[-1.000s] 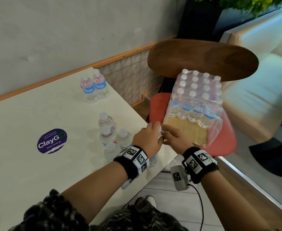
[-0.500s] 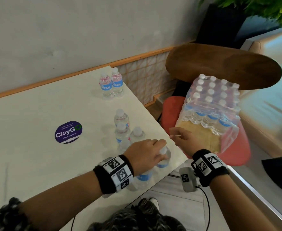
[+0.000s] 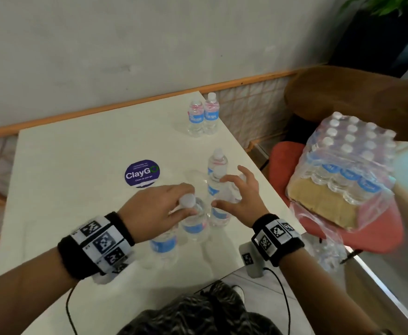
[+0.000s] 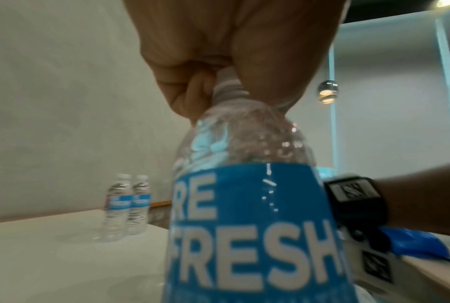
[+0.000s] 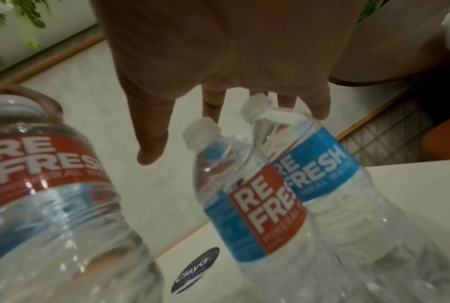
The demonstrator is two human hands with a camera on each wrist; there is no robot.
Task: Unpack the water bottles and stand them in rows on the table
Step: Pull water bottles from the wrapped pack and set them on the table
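Worktop (image 3: 77, 189) carries the unpacked stock; I read the layout as rows started from the far corner, since a pair of bottles (image 3: 203, 117) stands upright and touching there, well apart from the near cluster (image 3: 218, 180) by the right edge. The wrapped pack (image 3: 343, 163) sits on the red chair seat (image 3: 285, 163) just beside that edge, torn end toward me, presumably so each bottle is a short reach. A round purple sticker (image 3: 142, 173) lies left of the cluster. My left hand (image 3: 149, 211) holds one bottle (image 3: 194, 223) upright by its neck, fingers (image 4: 190, 90) curled round just under the cap, a grip that suits setting it down straight. My right hand (image 3: 240, 197) hovers over the cluster, fingers (image 5: 151, 143) spread and holding nothing; I judge it ready to steady neighbours. Head view gives the whole layout; left wrist view alone shows the neck grip close, though the bottle's base is out of frame, so I cannot tell if it is touching down. Right wrist view shows fingertips near two caps, contact unclear.
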